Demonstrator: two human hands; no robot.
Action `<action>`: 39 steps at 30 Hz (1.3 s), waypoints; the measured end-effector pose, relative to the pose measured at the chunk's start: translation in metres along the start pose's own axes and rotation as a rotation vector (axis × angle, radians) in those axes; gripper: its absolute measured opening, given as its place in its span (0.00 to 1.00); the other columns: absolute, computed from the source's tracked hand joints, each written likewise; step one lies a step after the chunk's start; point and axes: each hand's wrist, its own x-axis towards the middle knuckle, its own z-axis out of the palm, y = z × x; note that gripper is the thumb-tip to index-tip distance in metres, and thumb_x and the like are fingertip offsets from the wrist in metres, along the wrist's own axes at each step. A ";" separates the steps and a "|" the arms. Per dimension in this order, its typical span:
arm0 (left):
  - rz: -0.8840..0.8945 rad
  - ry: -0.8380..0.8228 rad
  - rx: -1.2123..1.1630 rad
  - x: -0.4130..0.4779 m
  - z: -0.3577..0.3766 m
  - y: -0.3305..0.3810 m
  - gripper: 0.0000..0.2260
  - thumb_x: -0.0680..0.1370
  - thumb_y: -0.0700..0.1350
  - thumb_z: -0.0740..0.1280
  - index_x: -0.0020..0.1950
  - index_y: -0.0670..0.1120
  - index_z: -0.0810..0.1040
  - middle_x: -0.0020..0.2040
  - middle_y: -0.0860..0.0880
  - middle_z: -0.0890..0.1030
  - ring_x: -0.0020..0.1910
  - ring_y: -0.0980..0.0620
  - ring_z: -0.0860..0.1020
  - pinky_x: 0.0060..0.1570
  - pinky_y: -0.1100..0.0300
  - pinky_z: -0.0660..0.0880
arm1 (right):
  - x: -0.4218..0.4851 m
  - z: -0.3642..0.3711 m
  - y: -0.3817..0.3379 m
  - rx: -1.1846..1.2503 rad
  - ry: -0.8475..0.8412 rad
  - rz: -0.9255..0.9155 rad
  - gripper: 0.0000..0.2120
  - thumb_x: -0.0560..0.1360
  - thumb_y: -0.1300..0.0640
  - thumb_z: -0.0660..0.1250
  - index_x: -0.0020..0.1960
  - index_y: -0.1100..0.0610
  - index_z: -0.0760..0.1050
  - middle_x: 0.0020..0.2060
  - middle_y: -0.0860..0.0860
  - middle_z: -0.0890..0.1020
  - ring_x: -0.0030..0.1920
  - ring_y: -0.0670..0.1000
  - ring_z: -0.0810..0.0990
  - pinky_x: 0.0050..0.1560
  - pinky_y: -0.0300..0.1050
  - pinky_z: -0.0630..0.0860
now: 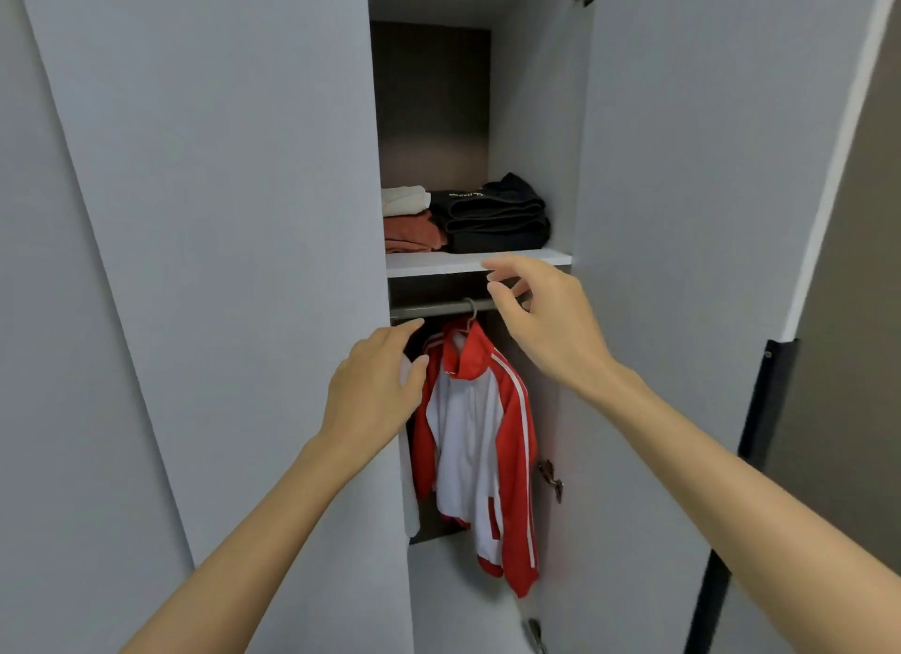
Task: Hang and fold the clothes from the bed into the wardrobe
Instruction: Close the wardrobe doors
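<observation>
Left hand [375,385] is nearest: fingers lightly bent at the left shoulder of the red-and-white jacket [468,448], and I see nothing gripped. Right hand [546,321] is higher and to the right, fingers loosely curled and empty, just in front of the rail [429,308]. The jacket hangs from that rail by a hanger hook [470,312] inside the wardrobe [244,214]. Farther up, the shelf [439,263] carries folded clothes [492,219] in cream, rust and black.

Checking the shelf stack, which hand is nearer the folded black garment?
Right. The right hand is at the shelf edge, just below the folded black garment; the left hand is lower, by the red and white jacket.
</observation>
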 end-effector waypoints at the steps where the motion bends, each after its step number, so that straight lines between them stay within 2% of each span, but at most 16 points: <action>1: 0.019 -0.010 -0.026 -0.002 0.003 0.013 0.21 0.81 0.51 0.60 0.74 0.52 0.65 0.69 0.52 0.71 0.66 0.52 0.70 0.61 0.60 0.68 | -0.009 -0.013 0.002 -0.015 0.013 0.016 0.13 0.78 0.54 0.62 0.62 0.48 0.76 0.49 0.41 0.80 0.46 0.44 0.77 0.50 0.46 0.77; 4: 0.089 -0.059 -0.097 -0.004 0.022 0.054 0.21 0.81 0.51 0.60 0.74 0.52 0.64 0.69 0.52 0.72 0.66 0.53 0.70 0.61 0.61 0.67 | -0.032 -0.058 0.012 -0.066 0.063 0.058 0.11 0.78 0.56 0.63 0.59 0.50 0.77 0.46 0.42 0.81 0.44 0.45 0.78 0.48 0.45 0.77; 7: 0.152 -0.103 -0.184 -0.003 0.047 0.094 0.23 0.81 0.50 0.61 0.75 0.52 0.62 0.69 0.51 0.71 0.68 0.51 0.69 0.63 0.56 0.68 | -0.056 -0.100 0.026 -0.119 0.102 0.104 0.10 0.79 0.58 0.63 0.58 0.53 0.77 0.45 0.43 0.79 0.44 0.44 0.77 0.47 0.41 0.74; 11: 0.199 -0.152 -0.249 -0.001 0.085 0.157 0.30 0.79 0.54 0.62 0.78 0.49 0.54 0.74 0.49 0.62 0.73 0.50 0.59 0.68 0.57 0.62 | -0.083 -0.150 0.056 -0.200 0.175 0.170 0.10 0.78 0.59 0.63 0.58 0.53 0.77 0.46 0.43 0.78 0.45 0.42 0.76 0.45 0.36 0.73; 15: 0.205 -0.266 -0.300 0.001 0.133 0.213 0.38 0.77 0.59 0.63 0.78 0.47 0.48 0.77 0.48 0.55 0.75 0.48 0.53 0.72 0.53 0.58 | -0.100 -0.192 0.095 -0.231 0.254 0.236 0.09 0.77 0.61 0.65 0.56 0.54 0.76 0.46 0.46 0.76 0.45 0.43 0.76 0.43 0.28 0.70; 19: 0.159 -0.392 -0.332 0.001 0.180 0.252 0.41 0.76 0.61 0.64 0.79 0.47 0.44 0.79 0.47 0.48 0.77 0.48 0.46 0.74 0.49 0.53 | -0.106 -0.218 0.142 -0.267 0.176 0.331 0.13 0.76 0.59 0.67 0.60 0.56 0.74 0.54 0.48 0.76 0.50 0.45 0.76 0.43 0.22 0.69; 23: 0.115 -0.429 -0.353 0.000 0.218 0.274 0.46 0.73 0.62 0.66 0.78 0.48 0.40 0.79 0.49 0.42 0.77 0.49 0.41 0.74 0.49 0.50 | -0.100 -0.228 0.180 -0.223 -0.003 0.368 0.17 0.77 0.56 0.66 0.66 0.55 0.74 0.58 0.46 0.79 0.54 0.43 0.78 0.48 0.24 0.70; 25: 0.090 -0.413 -0.361 -0.001 0.230 0.281 0.49 0.72 0.62 0.68 0.78 0.47 0.38 0.79 0.49 0.41 0.77 0.49 0.41 0.74 0.50 0.49 | -0.096 -0.228 0.191 -0.191 -0.065 0.351 0.15 0.77 0.56 0.67 0.64 0.55 0.76 0.55 0.47 0.82 0.53 0.42 0.79 0.50 0.25 0.71; 28: 0.045 -0.348 -0.361 -0.002 0.240 0.286 0.50 0.72 0.61 0.69 0.78 0.47 0.36 0.79 0.49 0.41 0.78 0.49 0.42 0.75 0.49 0.51 | -0.089 -0.230 0.201 -0.114 -0.082 0.326 0.12 0.76 0.56 0.70 0.58 0.55 0.80 0.48 0.48 0.84 0.47 0.39 0.80 0.47 0.22 0.71; 33: 0.007 -0.229 -0.290 -0.012 0.242 0.286 0.49 0.72 0.61 0.69 0.78 0.47 0.39 0.79 0.48 0.49 0.77 0.47 0.47 0.75 0.49 0.53 | -0.082 -0.229 0.210 -0.031 -0.115 0.304 0.08 0.72 0.55 0.73 0.51 0.52 0.82 0.41 0.46 0.84 0.45 0.39 0.81 0.47 0.26 0.74; 39: 0.001 -0.159 -0.311 -0.022 0.231 0.262 0.44 0.71 0.60 0.68 0.79 0.53 0.45 0.75 0.54 0.63 0.73 0.54 0.62 0.67 0.52 0.69 | -0.077 -0.210 0.201 0.165 -0.151 0.276 0.07 0.69 0.54 0.76 0.45 0.53 0.83 0.38 0.49 0.85 0.41 0.45 0.83 0.48 0.37 0.78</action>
